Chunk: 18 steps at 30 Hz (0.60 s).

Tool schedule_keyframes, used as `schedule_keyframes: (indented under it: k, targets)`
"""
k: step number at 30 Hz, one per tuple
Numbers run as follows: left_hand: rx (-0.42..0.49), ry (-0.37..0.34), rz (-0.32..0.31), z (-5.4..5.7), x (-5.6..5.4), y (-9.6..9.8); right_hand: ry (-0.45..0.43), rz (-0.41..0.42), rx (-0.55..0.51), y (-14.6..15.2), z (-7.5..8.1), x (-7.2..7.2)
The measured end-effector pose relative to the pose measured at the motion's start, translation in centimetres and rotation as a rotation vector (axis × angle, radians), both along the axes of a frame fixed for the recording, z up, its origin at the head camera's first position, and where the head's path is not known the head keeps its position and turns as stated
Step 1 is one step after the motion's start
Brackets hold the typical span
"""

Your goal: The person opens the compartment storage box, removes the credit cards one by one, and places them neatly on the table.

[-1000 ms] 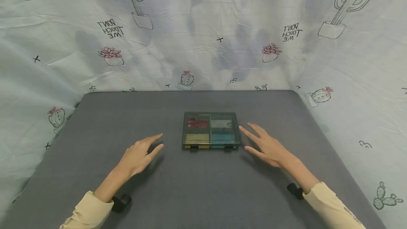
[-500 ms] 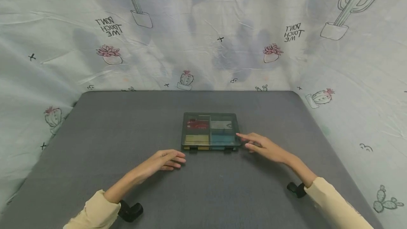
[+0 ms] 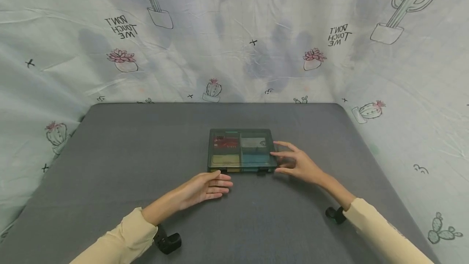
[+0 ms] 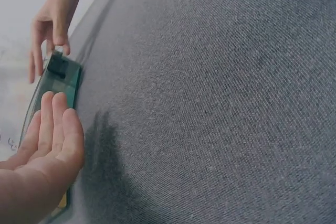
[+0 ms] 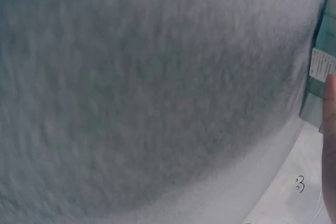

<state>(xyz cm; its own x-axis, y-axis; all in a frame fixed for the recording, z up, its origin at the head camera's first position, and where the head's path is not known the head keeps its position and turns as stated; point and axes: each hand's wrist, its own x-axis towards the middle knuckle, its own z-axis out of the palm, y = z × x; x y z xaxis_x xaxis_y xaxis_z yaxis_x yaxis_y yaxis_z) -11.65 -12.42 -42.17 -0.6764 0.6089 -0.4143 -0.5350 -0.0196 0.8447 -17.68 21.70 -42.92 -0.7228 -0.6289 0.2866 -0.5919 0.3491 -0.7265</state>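
A flat case of dark translucent plastic [image 3: 241, 151] lies on the grey table. Through its lid show compartments with red, whitish, yellow and blue contents, and two black latches line the front. My left hand [image 3: 205, 190] is just in front of the left latch [image 3: 222, 170], fingers extended and thumb up near the case edge; it holds nothing. At the right end, my right hand [image 3: 302, 167] has its fingers spread, fingertips right at the side edge and thumb by the front corner. In the right wrist view, one finger [image 5: 329, 124] overlaps a white label [image 5: 321, 65] on the case's side.
Grey cloth covers the table [image 3: 146, 133]. A pale curtain [image 3: 242, 64] printed with cacti hangs behind and along both sides. Black wrist devices sit below the left cuff [image 3: 168, 243] and the right cuff [image 3: 335, 215].
My left hand has moved right and turned, reaching the front of the case. My right hand's fingers have drawn together, then spread at the right end. The case stays in place.
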Motion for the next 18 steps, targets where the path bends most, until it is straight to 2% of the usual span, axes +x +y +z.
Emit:
schedule_keyframes:
  k: [3,6,10,14,18]
  targets:
    - [0.039,-0.033,0.011,-0.3,-0.2,0.2,0.021,0.049,-0.003,-0.8,1.2,0.2]
    - [0.081,-0.072,0.026,-0.7,-0.3,0.6,-0.005,0.072,-0.003,-1.0,1.8,0.3]
    - [0.123,-0.119,0.045,-1.2,-0.5,1.1,-0.042,0.051,-0.004,-0.6,0.7,-0.4]
    - [0.176,-0.154,0.044,-1.7,-0.9,1.3,-0.126,0.030,0.013,0.1,-0.4,-1.3]
    - [0.215,-0.175,0.043,-2.2,-1.5,1.1,-0.213,0.046,0.014,0.3,-0.5,-2.0]
